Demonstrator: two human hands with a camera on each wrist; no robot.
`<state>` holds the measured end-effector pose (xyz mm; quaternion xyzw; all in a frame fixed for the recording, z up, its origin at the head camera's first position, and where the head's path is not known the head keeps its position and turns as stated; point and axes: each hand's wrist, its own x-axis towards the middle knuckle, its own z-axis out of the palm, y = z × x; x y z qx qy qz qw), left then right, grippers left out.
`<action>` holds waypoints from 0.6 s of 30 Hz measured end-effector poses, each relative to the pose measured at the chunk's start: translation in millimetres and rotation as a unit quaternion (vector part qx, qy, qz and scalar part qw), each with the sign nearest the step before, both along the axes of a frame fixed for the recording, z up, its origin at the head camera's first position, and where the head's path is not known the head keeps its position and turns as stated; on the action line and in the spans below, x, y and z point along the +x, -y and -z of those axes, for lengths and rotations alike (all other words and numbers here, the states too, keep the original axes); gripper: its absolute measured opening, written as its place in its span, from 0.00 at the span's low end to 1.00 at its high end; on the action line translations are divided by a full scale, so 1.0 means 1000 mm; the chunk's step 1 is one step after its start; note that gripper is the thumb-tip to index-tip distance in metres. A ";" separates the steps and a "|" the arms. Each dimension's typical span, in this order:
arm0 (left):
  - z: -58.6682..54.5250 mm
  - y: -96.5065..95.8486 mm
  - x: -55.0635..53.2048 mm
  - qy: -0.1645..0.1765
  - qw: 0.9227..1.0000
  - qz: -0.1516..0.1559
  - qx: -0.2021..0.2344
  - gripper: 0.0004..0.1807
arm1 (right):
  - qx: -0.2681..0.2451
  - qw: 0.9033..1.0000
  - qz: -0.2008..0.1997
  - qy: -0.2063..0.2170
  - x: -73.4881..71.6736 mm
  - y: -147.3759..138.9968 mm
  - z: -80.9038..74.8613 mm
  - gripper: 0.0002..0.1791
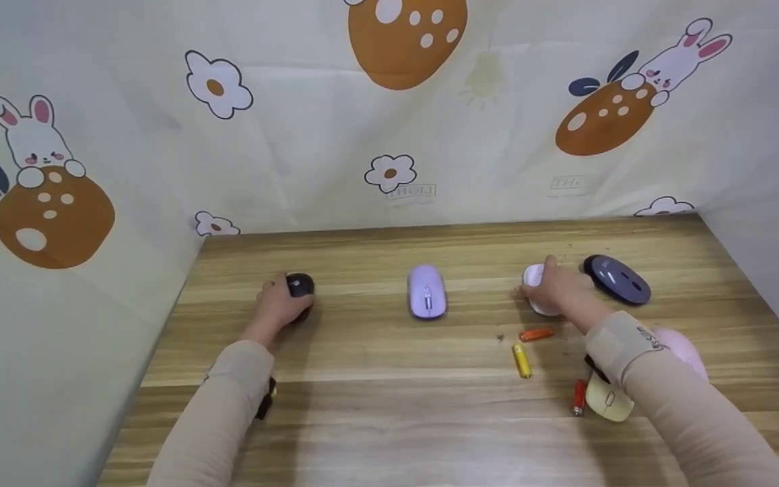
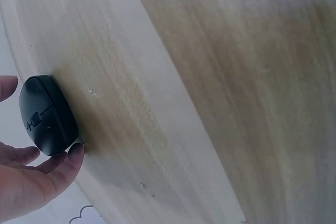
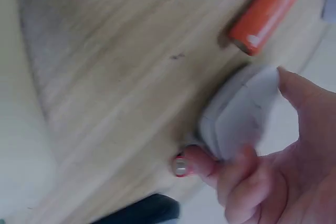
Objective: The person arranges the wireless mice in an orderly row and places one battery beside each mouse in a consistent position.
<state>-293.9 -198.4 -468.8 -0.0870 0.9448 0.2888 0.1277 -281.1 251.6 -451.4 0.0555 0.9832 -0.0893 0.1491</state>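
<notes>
In the head view, my left hand (image 1: 276,303) grips a black computer mouse (image 1: 300,287), its fingers and thumb round the edges. The left wrist view shows that mouse (image 2: 48,116) on the table, fingertips touching one end. My right hand (image 1: 557,292) holds a white mouse (image 1: 537,276) between thumb and fingers. In the right wrist view, a red-rimmed metal end, apparently of a battery (image 3: 180,166), shows at a fingertip beside the white mouse (image 3: 239,114); the rest is hidden. An orange battery (image 1: 536,334) lies close by, with a yellow battery (image 1: 522,360) nearer me.
A lilac mouse (image 1: 427,291) lies between the hands. Right of the right hand is a dark grey-blue mouse (image 1: 617,279). Near the right forearm are a red battery (image 1: 579,397), a pale yellow mouse (image 1: 610,400) and a pink mouse (image 1: 681,352). A patterned curtain (image 1: 308,135) backs the wooden table (image 1: 376,399).
</notes>
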 end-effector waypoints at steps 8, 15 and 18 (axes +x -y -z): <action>-0.001 0.002 0.000 0.003 1.000 -0.002 0.022 0.46 | 0.019 0.997 -0.030 -0.066 0.031 -0.026 -0.055 0.38; -0.003 0.006 0.003 0.001 1.000 0.000 0.018 0.45 | -0.001 0.997 -0.044 -0.056 0.083 -0.051 -0.058 0.35; -0.002 0.006 0.004 0.000 1.000 0.004 0.014 0.45 | 0.000 0.999 -0.050 -0.013 0.106 -0.055 -0.040 0.37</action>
